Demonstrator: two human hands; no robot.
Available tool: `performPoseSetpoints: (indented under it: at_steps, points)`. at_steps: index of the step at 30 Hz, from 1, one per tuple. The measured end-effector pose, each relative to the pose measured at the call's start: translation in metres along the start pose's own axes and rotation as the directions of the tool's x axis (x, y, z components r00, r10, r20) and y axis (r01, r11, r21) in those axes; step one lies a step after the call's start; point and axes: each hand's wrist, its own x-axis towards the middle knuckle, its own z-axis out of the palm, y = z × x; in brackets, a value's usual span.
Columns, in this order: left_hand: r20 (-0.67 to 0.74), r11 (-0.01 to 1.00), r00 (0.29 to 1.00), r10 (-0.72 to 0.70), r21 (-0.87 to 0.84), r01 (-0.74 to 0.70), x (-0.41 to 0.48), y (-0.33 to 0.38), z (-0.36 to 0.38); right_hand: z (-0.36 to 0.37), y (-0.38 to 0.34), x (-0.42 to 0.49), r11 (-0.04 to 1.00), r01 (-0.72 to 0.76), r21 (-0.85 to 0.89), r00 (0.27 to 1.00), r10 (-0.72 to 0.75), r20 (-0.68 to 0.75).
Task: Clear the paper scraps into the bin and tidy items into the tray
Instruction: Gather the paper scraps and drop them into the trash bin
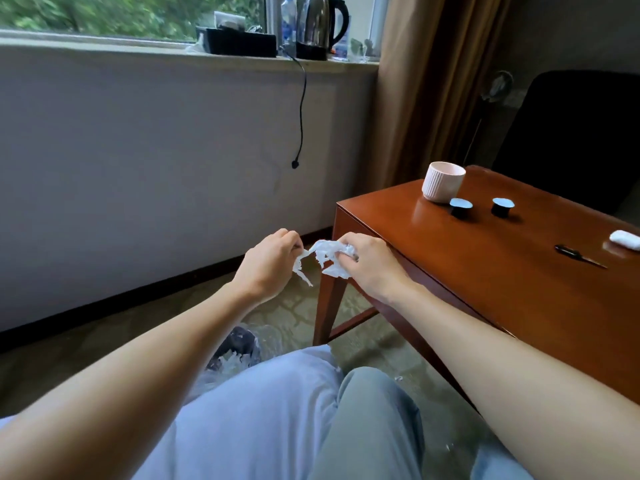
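Note:
A crumpled bunch of white paper scraps (323,258) hangs between both hands, just off the left corner of the wooden table (485,271). My left hand (270,261) pinches one torn end; my right hand (363,261) is closed on the main wad. Below, between my knees and the left forearm, sits a bin (235,351) lined with clear plastic, white scraps inside it. On the table stand a ribbed pink cup (443,181) and two small dark capsules with blue lids (460,206) (502,206). No tray is in view.
Dark scissors (578,255) and a white wad (625,240) lie at the table's right side. A black chair (571,133) stands behind it. A kettle (318,26), bottle and black box sit on the windowsill, with a cord (301,116) hanging down the wall.

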Motion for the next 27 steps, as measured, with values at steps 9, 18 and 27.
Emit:
performPoseSetpoints:
  at_steps: [9, 18, 27]
  points:
    - [0.030, 0.987, 0.987, -0.158, 0.020, 0.157, -0.026, -0.087, 0.020, 0.101, -0.027, 0.026, 0.998, 0.008, 0.059, 0.989, -0.016, 0.147]
    - [0.073, 0.945, 0.942, -0.327, 0.021, 0.327, -0.061, -0.155, 0.052, 0.188, -0.027, 0.043, 0.997, -0.031, 0.075, 0.958, 0.008, 0.288]
    - [0.080, 0.892, 0.890, -0.450, -0.021, 0.452, -0.086, -0.219, 0.092, 0.273, -0.027, 0.058, 0.995, -0.067, 0.072, 0.917, 0.033, 0.397]
